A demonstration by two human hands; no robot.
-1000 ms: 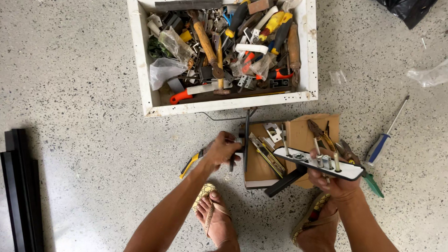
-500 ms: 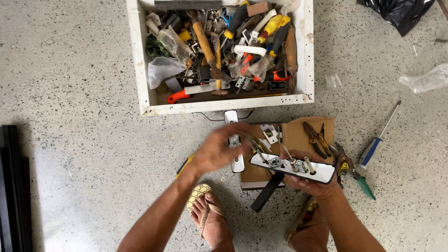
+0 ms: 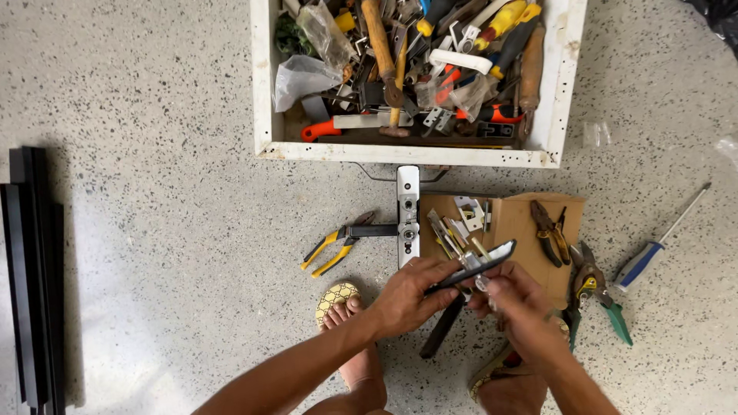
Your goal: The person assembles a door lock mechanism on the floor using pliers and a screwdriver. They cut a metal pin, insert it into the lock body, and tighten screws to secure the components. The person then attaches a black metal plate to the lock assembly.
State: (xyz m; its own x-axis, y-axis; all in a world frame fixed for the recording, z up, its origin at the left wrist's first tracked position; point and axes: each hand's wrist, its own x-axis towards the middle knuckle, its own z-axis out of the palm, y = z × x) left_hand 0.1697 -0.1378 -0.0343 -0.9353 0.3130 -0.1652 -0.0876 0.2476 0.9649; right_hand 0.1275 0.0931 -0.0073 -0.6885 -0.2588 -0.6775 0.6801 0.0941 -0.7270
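Both my hands hold a long dark door-handle plate (image 3: 478, 265) above the floor, tilted up to the right and turned edge-on. My left hand (image 3: 411, 298) grips its lower left end. My right hand (image 3: 516, 306) pinches its middle from the right. A black lever (image 3: 442, 327) hangs below the plate. On the floor just ahead of my left hand lies a second, white-silver handle plate (image 3: 407, 211), its black lever pointing left. Yellow-handled pliers (image 3: 332, 248) lie next to that lever.
A white wooden box (image 3: 264, 84) packed with several tools stands ahead. A flat cardboard box (image 3: 523, 223) holds small pliers and metal parts. Green-handled snips (image 3: 598, 296) and a blue-handled screwdriver (image 3: 652, 255) lie at the right. Black bars (image 3: 31, 277) lie far left. My sandalled feet are below.
My left hand left the white-silver plate on the floor and came over to the dark plate. That plate turned from lying flat to edge-on and now sits in both hands.
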